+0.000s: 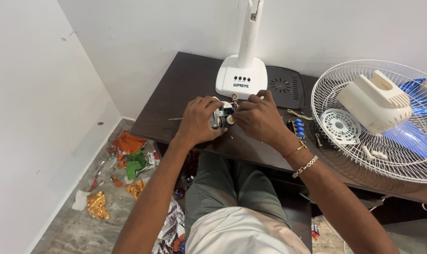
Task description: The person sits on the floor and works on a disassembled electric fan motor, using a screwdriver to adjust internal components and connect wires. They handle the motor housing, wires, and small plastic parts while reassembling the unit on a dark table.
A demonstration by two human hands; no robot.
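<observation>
Metal motor part point(221, 116) (wired) — pinched between both hands | left hand point(198, 123) gripping | right hand point(257, 117) fingertips seemingly pinching

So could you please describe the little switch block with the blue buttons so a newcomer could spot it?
Start at the dark wooden table, then find the white fan guard on its right side. The switch block lies just left of it, beside the right hand: the only piece with blue buttons.

Left hand point(198, 121): knuckles up, fingers curled inward, forearm stretched forward from lower left.
Right hand point(258, 117): fingers bent, fingertips meeting the left's; bracelet and thread at wrist.
</observation>
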